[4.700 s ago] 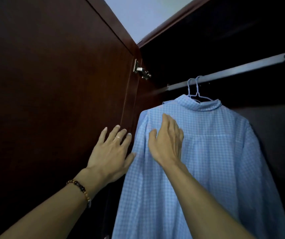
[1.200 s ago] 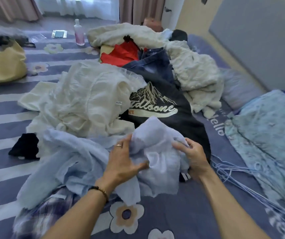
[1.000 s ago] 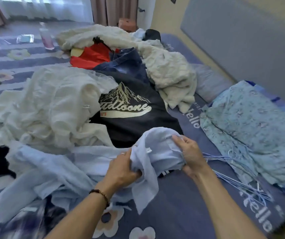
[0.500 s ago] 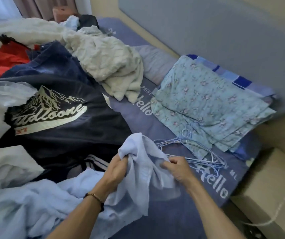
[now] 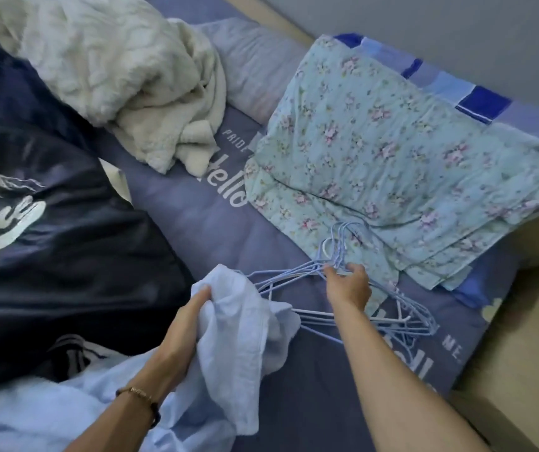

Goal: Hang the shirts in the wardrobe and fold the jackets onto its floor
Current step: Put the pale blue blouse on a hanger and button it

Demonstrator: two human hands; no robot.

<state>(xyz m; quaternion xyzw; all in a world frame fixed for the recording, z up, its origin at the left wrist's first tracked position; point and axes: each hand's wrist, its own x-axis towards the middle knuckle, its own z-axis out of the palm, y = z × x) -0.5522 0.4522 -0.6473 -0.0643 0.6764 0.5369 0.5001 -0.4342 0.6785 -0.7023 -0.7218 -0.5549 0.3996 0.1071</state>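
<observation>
Gripping soft pale-blue shirt (image 5: 238, 321) in left hand (image 5: 180, 331), right hand (image 5: 348, 283) pinching thin wire hangers (image 5: 392, 318)

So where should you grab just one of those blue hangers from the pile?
Best by the neck just under a hook, coming from above. The blue wire hangers lie flat and tangled on the bedsheet, but their hooks stick out together on the floral cloth, where the right hand already reaches. The left hand holds the light blue shirt.
</observation>
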